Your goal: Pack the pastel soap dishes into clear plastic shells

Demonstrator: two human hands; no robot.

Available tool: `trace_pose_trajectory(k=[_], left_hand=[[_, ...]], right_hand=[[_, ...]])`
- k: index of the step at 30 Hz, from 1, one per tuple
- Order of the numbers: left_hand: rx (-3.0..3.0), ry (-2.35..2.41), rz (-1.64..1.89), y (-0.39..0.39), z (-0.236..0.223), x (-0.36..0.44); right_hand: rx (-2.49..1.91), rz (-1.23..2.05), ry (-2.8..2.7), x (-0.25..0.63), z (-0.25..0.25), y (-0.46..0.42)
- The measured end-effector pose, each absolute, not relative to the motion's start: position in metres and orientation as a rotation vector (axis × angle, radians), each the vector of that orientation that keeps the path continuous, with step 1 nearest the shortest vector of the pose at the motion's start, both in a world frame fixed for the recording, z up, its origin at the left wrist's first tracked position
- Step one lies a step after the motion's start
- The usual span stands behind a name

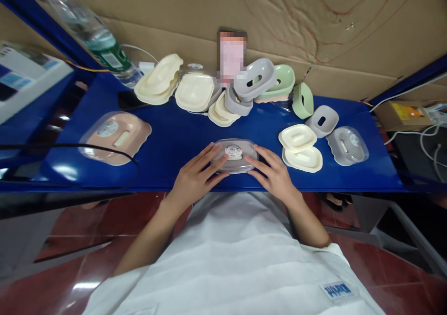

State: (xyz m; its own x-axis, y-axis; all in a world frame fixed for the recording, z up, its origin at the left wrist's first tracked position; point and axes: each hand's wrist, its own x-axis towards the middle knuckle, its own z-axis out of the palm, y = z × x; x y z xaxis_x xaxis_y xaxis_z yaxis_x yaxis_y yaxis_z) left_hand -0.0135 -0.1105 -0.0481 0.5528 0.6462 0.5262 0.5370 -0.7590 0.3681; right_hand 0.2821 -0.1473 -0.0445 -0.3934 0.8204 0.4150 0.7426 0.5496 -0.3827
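Note:
A grey soap dish [220,166] under a clear plastic cover sits near the front edge of the blue table, a round printed label [233,151] on its top. My left hand [196,175] grips its left end, with fingertips on the cover and the thumb low at the front. From the right, my right hand [274,173] clasps the other end in the same way. Two cream trays [302,158] lie overlapping just right of my right hand. Beyond them is another covered grey dish [346,146].
A covered pink dish [130,136] lies at the left, crossed by a black cable [63,146]. Along the back are cream trays [194,93], grey trays [256,80], green trays [303,100], a blurred-out phone [232,56] and a water bottle [108,50]. A cardboard wall [181,12] stands behind.

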Motion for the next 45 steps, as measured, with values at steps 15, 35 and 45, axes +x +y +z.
trace_pose_trajectory(k=[15,35,45], left_hand=[[2.716,1.038,0.916,-0.114,-0.046,-0.022],[2.229,0.775,0.880,-0.108,-0.045,-0.021],[2.045,0.766,0.924,-0.108,-0.055,-0.025]], right_hand=[[-1.270,0.141,-2.268,0.277,-0.040,-0.148],[-1.242,0.428,-2.349,0.280,-0.038,-0.148],[-1.222,-0.035,-2.021,0.311,-0.026,-0.156]])
